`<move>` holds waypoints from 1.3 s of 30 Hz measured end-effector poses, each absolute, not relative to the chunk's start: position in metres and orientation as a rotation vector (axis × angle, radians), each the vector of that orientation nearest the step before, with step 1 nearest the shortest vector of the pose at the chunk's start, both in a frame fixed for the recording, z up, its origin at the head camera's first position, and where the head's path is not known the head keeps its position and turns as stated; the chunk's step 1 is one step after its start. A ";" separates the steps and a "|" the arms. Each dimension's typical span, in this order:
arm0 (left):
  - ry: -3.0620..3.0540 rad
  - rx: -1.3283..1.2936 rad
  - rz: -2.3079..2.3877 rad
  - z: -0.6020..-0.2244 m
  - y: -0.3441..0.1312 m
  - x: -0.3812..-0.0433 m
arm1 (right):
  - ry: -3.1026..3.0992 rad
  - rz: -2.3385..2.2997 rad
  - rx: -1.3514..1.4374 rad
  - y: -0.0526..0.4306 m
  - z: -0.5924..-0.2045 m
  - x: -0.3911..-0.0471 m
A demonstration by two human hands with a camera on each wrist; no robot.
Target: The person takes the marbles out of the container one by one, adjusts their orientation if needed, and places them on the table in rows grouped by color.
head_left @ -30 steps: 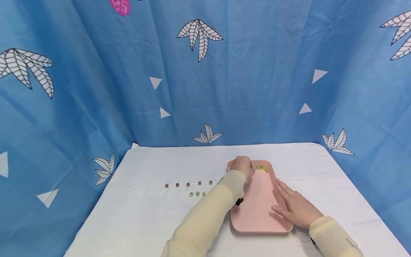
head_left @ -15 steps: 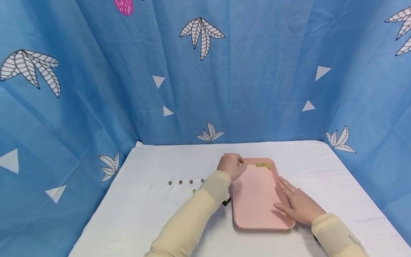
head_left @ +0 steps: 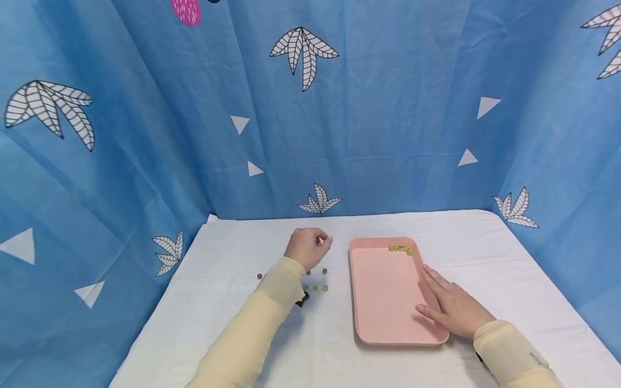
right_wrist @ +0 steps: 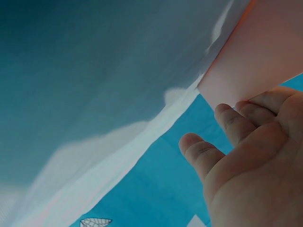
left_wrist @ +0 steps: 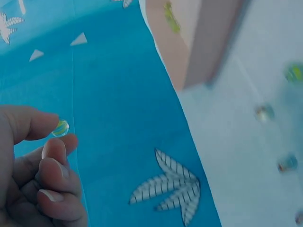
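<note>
My left hand (head_left: 308,249) is over the table left of the tray. It pinches a clear glass marble (left_wrist: 60,127) with a yellow-green swirl between thumb and index finger, the other fingers curled. My right hand (head_left: 456,310) lies along the right side of the pink tray (head_left: 388,291), fingers extended at its rim. In the right wrist view, its fingertips (right_wrist: 227,113) are against the tray's wall. Inside the tray, several yellow-green marbles (head_left: 400,248) line the far right corner.
On the white cloth left of the tray lie green marbles (head_left: 325,288) and a row of brownish marbles (head_left: 324,271), partly hidden by my left hand and sleeve (head_left: 262,307). A blue patterned curtain (head_left: 388,134) stands behind the table and on both sides.
My left hand has moved left, from inside the tray's far left corner, out over its rim to above the table. My right hand has stayed at the tray's right side.
</note>
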State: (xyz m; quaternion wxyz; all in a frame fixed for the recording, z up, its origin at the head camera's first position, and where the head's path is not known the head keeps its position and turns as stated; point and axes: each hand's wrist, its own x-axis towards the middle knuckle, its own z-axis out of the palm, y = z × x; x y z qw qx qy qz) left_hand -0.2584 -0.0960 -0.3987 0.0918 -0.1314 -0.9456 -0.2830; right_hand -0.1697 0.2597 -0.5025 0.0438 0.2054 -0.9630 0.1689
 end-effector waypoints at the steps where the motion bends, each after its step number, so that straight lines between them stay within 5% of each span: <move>1: -2.803 -0.392 -0.834 -0.400 -0.102 -0.257 | -2.943 0.515 0.628 0.260 -0.502 -0.170; 20: -2.965 -0.238 -0.738 -0.453 -0.191 -0.232 | -2.951 0.516 0.651 0.260 -0.502 -0.172; 39: -3.038 -0.370 -0.545 -0.488 -0.202 -0.225 | -2.932 0.505 0.656 0.261 -0.507 -0.174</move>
